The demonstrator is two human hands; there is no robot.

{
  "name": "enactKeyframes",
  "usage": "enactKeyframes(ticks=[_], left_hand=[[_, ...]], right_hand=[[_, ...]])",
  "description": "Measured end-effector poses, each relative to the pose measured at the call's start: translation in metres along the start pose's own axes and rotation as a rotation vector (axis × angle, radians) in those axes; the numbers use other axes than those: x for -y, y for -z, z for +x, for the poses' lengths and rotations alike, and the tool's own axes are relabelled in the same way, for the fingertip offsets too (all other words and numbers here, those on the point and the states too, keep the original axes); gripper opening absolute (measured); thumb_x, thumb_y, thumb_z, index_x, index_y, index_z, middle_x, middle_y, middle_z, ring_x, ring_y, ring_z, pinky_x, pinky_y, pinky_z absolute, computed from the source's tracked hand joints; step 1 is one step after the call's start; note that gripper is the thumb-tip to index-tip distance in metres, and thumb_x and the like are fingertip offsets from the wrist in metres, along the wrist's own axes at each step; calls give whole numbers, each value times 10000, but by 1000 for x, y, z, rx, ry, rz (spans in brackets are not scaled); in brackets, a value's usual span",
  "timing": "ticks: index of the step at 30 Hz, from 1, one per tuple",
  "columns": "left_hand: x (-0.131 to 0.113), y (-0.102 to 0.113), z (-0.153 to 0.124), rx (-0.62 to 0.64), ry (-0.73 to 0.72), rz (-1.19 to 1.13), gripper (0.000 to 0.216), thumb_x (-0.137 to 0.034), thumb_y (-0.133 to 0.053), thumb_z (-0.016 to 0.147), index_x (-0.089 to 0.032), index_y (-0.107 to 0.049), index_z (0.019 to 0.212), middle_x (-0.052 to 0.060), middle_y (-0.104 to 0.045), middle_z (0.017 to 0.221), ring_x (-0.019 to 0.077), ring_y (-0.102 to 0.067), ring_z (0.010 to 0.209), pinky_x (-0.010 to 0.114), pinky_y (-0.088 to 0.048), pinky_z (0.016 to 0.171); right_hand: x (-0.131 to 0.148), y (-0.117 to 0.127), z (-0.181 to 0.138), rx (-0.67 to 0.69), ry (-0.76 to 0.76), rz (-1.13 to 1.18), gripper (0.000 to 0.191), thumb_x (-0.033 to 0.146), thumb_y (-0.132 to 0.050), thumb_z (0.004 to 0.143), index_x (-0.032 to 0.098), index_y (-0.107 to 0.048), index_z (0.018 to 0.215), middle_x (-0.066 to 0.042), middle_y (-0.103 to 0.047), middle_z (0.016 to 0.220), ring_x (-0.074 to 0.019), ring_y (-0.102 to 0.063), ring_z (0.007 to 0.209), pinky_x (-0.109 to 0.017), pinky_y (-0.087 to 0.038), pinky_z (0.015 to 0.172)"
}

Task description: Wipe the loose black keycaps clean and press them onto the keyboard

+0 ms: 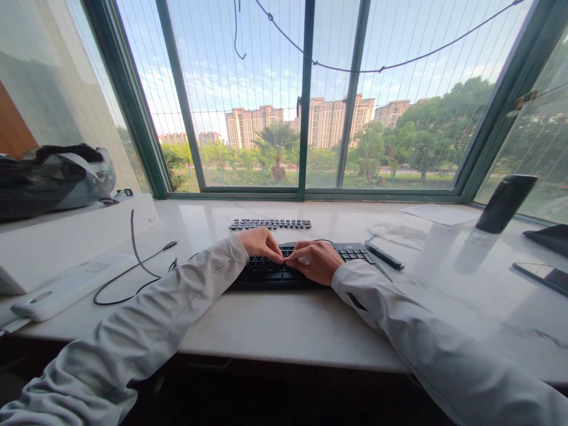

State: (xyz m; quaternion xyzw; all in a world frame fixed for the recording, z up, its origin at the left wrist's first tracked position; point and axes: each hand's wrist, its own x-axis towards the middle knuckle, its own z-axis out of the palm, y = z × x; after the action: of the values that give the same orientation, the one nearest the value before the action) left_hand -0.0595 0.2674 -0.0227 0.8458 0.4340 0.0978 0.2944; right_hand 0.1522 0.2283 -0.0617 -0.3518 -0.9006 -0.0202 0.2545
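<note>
Black keyboard [350, 255] lies left-right under both hands.

Black keyboard [284, 269]; pale grey sleeves [146, 319]; white marble-veined counter [275, 325]; black cable [133, 260]; dark green window frame [306, 100]; black cylinder [506, 203].

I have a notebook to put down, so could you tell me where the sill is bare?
Bare marble lies between the keyboard and the phone, and along the front edge. The left is crowded by a cable and a white box.
</note>
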Motion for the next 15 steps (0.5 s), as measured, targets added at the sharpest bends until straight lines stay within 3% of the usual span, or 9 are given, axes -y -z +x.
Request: enactKeyframes(ticks=[6,15], left_hand=[[-2,-1,0,-22,-55,43,342,-479,-726,560,-226,-751,789,5,-714,700,157,-610,727,218,-394,666],[-4,-5,4,-67,43,188,374,-518,-708,545,-218,-745,766,-20,-696,684,135,-589,720,209,-380,671]], right_hand=[[6,8,-1,54,43,-63,249,404,-482,840,326,-693,946,12,-661,916,-134,-595,763,-256,-319,598],[23,18,2,161,36,-208,355,403,-361,891,244,-678,878,-19,-653,946,-151,-593,796,-256,-297,584]])
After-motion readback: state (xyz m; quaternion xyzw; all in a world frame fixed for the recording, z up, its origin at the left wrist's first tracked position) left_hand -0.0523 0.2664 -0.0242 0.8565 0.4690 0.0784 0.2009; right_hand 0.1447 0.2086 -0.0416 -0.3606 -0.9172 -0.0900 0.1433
